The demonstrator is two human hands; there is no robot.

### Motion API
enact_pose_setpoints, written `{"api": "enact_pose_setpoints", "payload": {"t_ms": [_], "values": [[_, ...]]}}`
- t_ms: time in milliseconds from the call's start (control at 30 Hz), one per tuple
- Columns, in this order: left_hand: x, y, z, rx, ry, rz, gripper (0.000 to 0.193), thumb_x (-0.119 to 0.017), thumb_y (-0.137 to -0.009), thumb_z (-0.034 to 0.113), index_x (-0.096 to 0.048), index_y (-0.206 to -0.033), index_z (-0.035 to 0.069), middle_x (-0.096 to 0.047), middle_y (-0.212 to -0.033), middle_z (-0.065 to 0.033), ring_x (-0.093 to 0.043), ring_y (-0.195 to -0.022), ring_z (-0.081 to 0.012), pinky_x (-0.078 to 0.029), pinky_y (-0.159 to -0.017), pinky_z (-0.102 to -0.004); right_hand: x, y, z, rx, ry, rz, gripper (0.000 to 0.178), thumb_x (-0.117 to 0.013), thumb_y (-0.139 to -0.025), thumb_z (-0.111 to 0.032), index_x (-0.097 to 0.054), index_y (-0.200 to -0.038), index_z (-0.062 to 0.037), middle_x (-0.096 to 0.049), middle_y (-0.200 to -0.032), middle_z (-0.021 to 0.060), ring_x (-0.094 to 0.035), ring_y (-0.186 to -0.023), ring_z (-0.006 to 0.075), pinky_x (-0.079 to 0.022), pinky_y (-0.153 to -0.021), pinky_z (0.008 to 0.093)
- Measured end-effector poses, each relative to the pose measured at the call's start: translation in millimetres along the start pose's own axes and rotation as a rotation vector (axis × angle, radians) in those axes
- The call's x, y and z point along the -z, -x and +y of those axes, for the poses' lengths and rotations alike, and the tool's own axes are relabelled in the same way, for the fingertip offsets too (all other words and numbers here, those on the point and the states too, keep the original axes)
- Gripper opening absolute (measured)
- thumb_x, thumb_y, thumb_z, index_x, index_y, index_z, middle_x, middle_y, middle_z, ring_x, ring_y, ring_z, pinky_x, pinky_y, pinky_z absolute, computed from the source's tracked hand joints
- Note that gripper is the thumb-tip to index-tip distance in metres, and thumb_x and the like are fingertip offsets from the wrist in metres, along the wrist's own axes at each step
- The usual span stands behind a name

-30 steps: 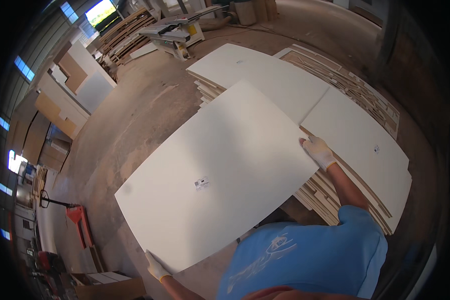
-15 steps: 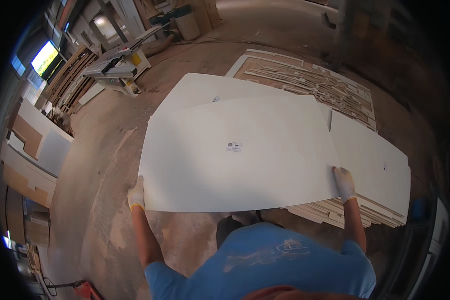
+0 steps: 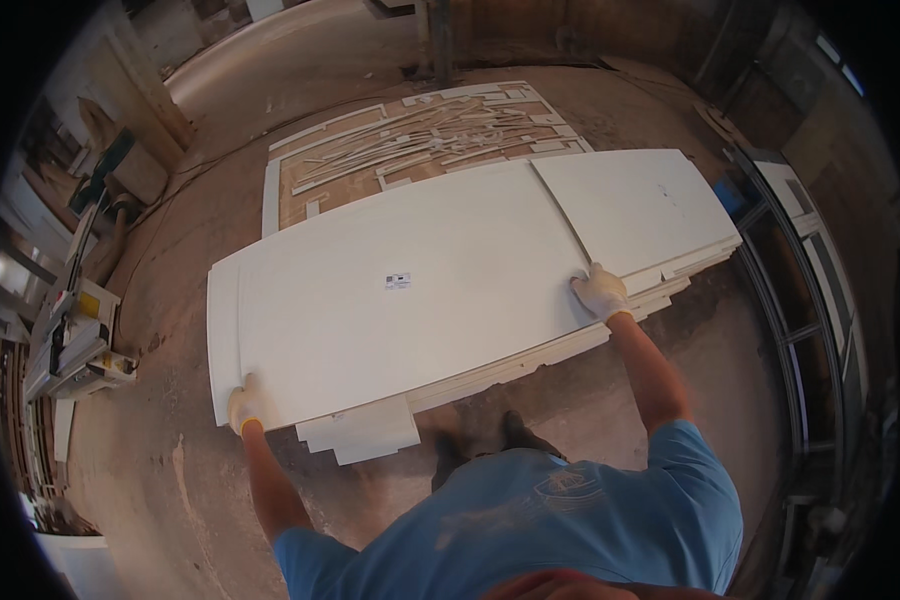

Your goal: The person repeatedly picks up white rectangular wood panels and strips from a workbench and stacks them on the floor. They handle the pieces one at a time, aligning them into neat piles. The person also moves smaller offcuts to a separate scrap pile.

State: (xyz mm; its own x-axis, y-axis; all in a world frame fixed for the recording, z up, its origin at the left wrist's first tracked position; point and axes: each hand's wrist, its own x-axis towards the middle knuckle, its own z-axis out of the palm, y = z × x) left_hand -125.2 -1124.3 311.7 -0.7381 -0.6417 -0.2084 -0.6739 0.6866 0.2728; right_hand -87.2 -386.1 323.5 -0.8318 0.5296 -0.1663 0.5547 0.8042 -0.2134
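Note:
A large white panel (image 3: 400,335) with a small label near its middle lies over a stack of similar white boards (image 3: 510,378). My left hand (image 3: 240,405), in a pale knit glove, grips the panel's near left corner. At the near right corner, my right hand (image 3: 600,291), gloved alike, is closed on the panel's edge. The fingers under the board are hidden. Beside the right hand, another white panel (image 3: 645,215) lies on the stack's right part. A smaller white board (image 3: 370,432) sticks out of the stack toward me.
Beyond the stack, thin offcut strips (image 3: 420,145) lie on a flat board on the floor. A machine with a yellow part (image 3: 88,305) stands at the left. A dark metal frame (image 3: 795,300) runs along the right. A cable crosses the floor at the back.
Both hands have brought the panel from a raised position down onto the stack, beside the other panel. My view has turned to the right.

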Motion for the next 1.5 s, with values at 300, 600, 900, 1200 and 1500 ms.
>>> {"api": "enact_pose_setpoints", "payload": {"t_ms": [300,600,900,1200,1500], "values": [[-86,34,-6,-0.183,0.081,0.421,0.060,-0.051,-0.102,0.056,-0.066,-0.135,0.008,-0.064,-0.136,-0.0252,-0.058,-0.127,-0.0441,-0.043,-0.110,-0.0547,-111,60,-26,0.515,-0.032,0.432,0.041,-0.066,-0.095,-0.032,-0.068,-0.129,-0.0091,-0.062,-0.145,0.0104,-0.050,-0.144,0.0330,-0.034,-0.124,0.0527],[-87,31,41,-0.170,0.031,0.392,0.058,-0.050,-0.102,0.055,-0.072,-0.125,0.006,-0.068,-0.128,-0.0257,-0.061,-0.119,-0.0464,-0.045,-0.108,-0.0551,-104,19,-20,0.502,-0.126,0.428,0.037,-0.066,-0.094,-0.028,-0.070,-0.125,-0.0100,-0.062,-0.144,0.0082,-0.050,-0.143,0.0292,-0.036,-0.124,0.0511],[-49,31,-11,-0.395,0.689,-0.051,0.058,-0.051,-0.111,0.036,-0.058,-0.146,-0.009,-0.055,-0.158,-0.0215,-0.052,-0.144,-0.0336,-0.037,-0.122,-0.0416,-81,8,-5,0.527,-0.156,0.382,0.032,-0.065,-0.092,-0.024,-0.073,-0.118,-0.0055,-0.067,-0.138,0.0122,-0.056,-0.138,0.0324,-0.043,-0.117,0.0494],[-209,329,-104,0.220,0.453,-0.750,0.037,-0.053,-0.109,0.031,-0.062,-0.124,-0.002,-0.065,-0.118,-0.0138,-0.065,-0.102,-0.0285,-0.051,-0.084,-0.0389,-122,213,269,0.552,-0.471,-0.254,0.025,-0.066,-0.093,-0.026,-0.074,-0.110,-0.0090,-0.076,-0.097,0.0153,-0.074,-0.094,0.0373,-0.058,-0.087,0.0490],[-470,565,191,-0.578,-0.358,-1.447,0.019,-0.052,-0.108,0.018,-0.063,-0.097,0.007,-0.061,-0.086,-0.0073,-0.063,-0.070,-0.0247,-0.047,-0.053,-0.0376,18,180,604,-0.258,-0.911,-0.001,0.040,-0.061,-0.103,-0.030,-0.069,-0.130,-0.0021,-0.078,-0.109,0.0179,-0.076,-0.105,0.0270,-0.057,-0.094,0.0409]]}}
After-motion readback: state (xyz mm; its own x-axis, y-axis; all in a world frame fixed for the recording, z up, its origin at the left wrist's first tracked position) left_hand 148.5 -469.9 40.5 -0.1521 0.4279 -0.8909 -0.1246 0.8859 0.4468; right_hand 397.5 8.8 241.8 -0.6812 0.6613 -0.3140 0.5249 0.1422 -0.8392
